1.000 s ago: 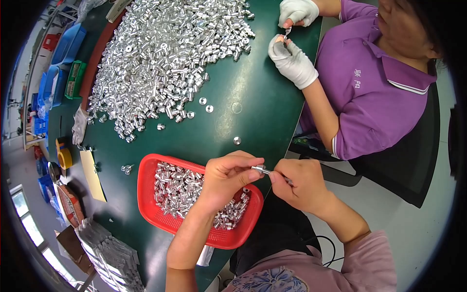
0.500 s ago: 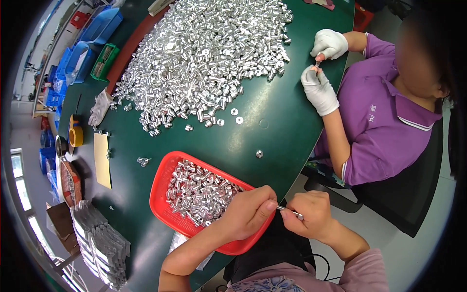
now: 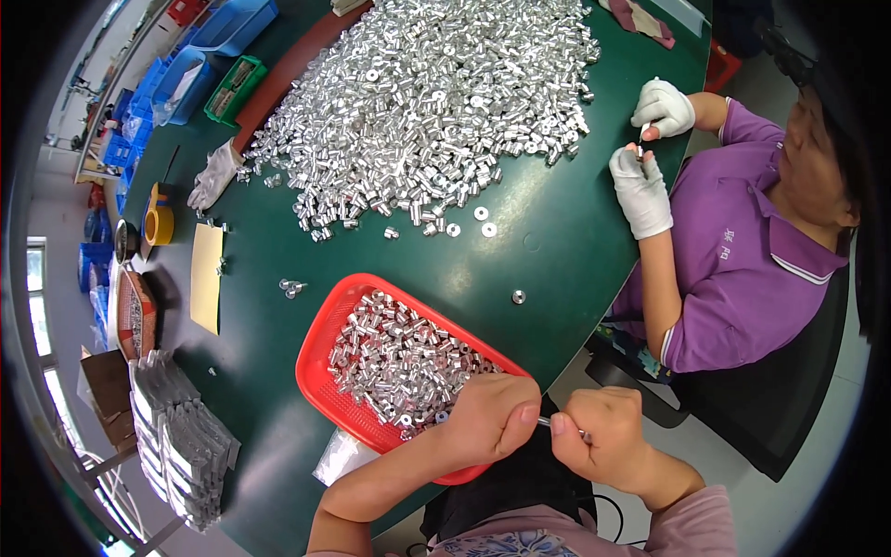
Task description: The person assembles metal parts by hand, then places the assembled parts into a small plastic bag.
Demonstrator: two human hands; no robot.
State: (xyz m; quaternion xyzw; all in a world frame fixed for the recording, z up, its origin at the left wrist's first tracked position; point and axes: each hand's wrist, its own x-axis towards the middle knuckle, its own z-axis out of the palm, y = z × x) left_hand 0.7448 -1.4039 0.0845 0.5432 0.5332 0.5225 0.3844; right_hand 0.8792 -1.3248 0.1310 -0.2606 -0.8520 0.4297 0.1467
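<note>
Over the near right end of a red plastic basket [image 3: 320, 376], my left hand [image 3: 494, 418] is closed in a fist; what sits inside its fingers is hidden. My right hand [image 3: 601, 434] is wrapped tight just to its right, gripping a thin metal rod [image 3: 546, 421]. One end of this rod reaches to the left fist, and the other shows past the right thumb. Small silver metal cylinders [image 3: 399, 357], some with a hole in the end, fill the basket below.
A big heap of silver cylinders [image 3: 427, 102] covers the far green table [image 3: 445, 278]. At right, a person in purple [image 3: 742, 251] works with white-gloved hands [image 3: 645, 200]. Stacked grey packets [image 3: 181, 436], yellow card [image 3: 206, 278], tape roll [image 3: 160, 225] and blue bins [image 3: 237, 28] stand left.
The view has shifted, so the heap and the co-worker appear farther right. Both my hands stay closed side by side at the rod, a little lower in the picture.
</note>
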